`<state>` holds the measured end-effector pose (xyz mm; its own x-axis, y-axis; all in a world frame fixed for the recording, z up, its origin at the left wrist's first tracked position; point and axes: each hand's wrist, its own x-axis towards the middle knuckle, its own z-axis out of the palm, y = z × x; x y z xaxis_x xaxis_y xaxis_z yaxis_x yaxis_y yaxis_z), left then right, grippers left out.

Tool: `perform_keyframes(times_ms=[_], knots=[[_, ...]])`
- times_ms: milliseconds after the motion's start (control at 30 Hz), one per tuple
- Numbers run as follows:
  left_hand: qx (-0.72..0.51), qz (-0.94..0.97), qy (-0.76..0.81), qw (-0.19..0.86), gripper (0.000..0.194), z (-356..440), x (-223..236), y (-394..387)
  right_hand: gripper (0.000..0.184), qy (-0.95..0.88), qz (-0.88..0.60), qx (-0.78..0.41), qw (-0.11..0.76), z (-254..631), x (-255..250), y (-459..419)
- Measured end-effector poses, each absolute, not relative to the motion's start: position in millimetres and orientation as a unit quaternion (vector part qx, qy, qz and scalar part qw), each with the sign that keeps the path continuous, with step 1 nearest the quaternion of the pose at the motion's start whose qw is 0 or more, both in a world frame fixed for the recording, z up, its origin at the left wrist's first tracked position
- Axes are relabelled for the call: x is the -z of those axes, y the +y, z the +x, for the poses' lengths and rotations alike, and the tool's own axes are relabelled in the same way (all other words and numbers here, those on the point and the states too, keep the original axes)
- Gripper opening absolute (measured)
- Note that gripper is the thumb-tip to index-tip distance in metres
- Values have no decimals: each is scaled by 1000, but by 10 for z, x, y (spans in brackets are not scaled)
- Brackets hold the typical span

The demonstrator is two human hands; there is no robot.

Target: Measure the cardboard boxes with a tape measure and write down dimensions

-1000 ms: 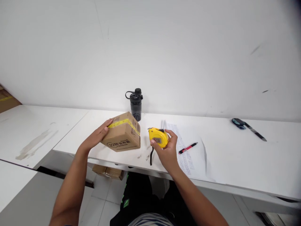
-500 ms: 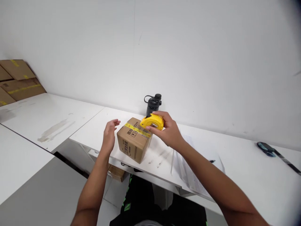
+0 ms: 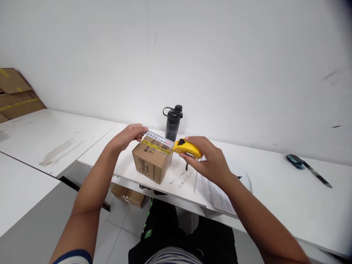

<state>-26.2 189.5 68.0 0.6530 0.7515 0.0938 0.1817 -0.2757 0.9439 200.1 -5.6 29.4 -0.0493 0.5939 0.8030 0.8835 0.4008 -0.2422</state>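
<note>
A small cardboard box [image 3: 150,164] with yellow tape stands on the white table [image 3: 275,190] in front of me. My right hand [image 3: 209,161] grips a yellow tape measure [image 3: 187,147] just right of the box's top. Its white blade [image 3: 158,138] is drawn out leftward over the top of the box. My left hand [image 3: 129,135] is closed on the blade's end at the box's far left corner.
A black bottle [image 3: 172,123] stands behind the box near the wall. Printed sheets [image 3: 217,192] lie under my right wrist. A dark tool [image 3: 308,165] lies at the far right. Cardboard boxes [image 3: 13,95] are stacked far left; another box [image 3: 129,195] sits under the table.
My left hand, open beside the box half a second ago, has taken the blade's end. The tape measure has moved right, drawing the blade out across the box top.
</note>
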Motion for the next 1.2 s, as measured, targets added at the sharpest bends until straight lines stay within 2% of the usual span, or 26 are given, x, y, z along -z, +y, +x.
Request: perform_keyframes(times_ms=[100,267,533,633,733,867,967,1033,1100,1200], knots=[[-260,751,365,486,44,-361,-530,2179,37,-678,-577,114,440,2151,-151,-181],[-136,793,405,433,45,-350,-281,2264,37,-691,-604,59,393,2135,53,-72],[-90,765,352,532,47,-297,-249,2168,43,-682,-646,54,338,1982,116,112],[-82,767,341,537,46,-283,-240,2197,46,-675,-654,43,338,1999,134,109],[-75,784,344,512,44,-254,-245,2264,48,-680,-638,58,358,2033,180,93],[-117,826,335,437,40,-316,-433,2193,48,-689,-585,151,400,2075,266,-44],[-183,845,336,374,39,-467,-668,1775,68,-686,-518,192,473,2059,390,-277],[-249,842,334,344,37,-531,-722,1327,85,-682,-468,172,534,2019,535,-466],[-285,849,312,316,34,-496,-607,853,93,-690,-432,137,564,1965,720,-646],[-284,890,239,266,33,-255,-149,314,89,-700,-414,124,569,1883,984,-859]])
